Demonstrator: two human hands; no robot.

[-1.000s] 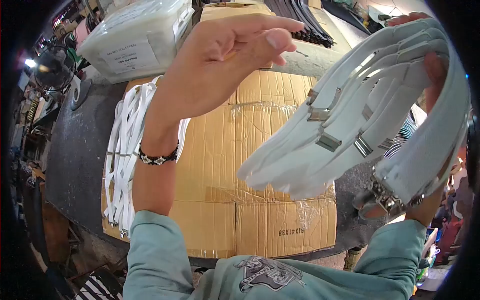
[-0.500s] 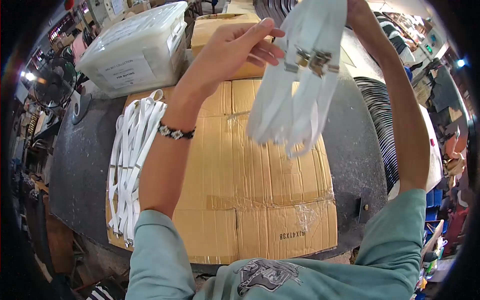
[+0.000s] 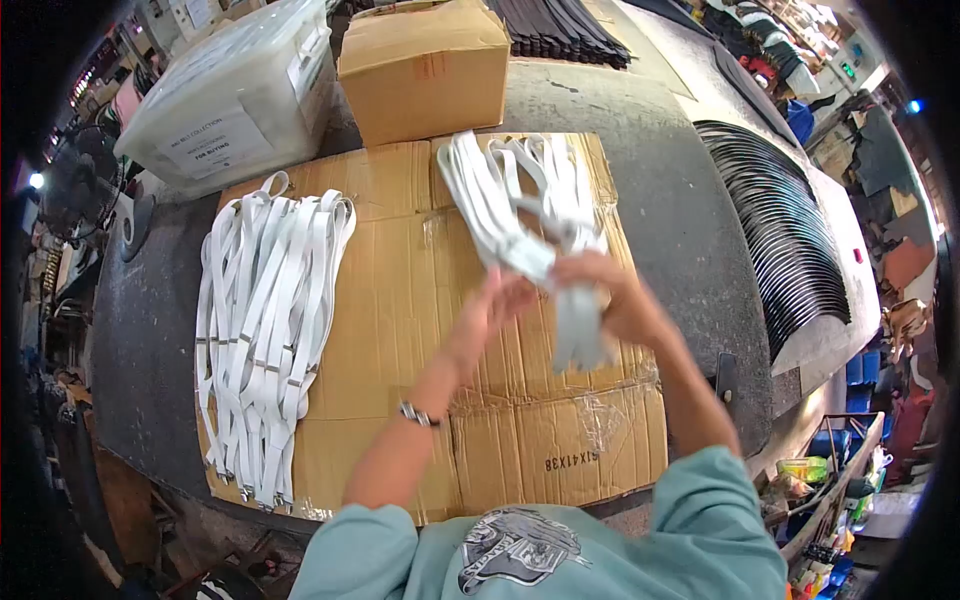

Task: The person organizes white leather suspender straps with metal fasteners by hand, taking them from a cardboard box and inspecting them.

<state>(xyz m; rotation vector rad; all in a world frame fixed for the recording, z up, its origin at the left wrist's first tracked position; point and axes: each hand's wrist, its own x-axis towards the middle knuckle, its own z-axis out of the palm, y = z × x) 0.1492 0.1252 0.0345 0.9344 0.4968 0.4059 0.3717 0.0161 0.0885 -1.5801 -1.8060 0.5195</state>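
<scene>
A bundle of white straps [image 3: 490, 215] lies with its looped end on the right part of the flattened cardboard [image 3: 385, 300]. My right hand [image 3: 610, 290] is closed round the bundle's near part, and the short ends hang blurred below it. Just left of the bundle is my left hand [image 3: 497, 305], blurred by motion; whether its fingers touch the straps is unclear. A second bunch of white straps [image 3: 265, 330] with metal clips is spread along the cardboard's left side.
A lidded plastic box [image 3: 225, 110] stands at the back left beside a brown carton [image 3: 425, 80]. Black strips [image 3: 565, 30] lie behind the carton. Curved dark pieces [image 3: 775, 235] are stacked in a row along the right side of the dark table [image 3: 690, 290].
The raised white bundle has come down onto the cardboard's right side. Both my hands have moved down and nearer to me. The view has shifted, showing more of the carton.
</scene>
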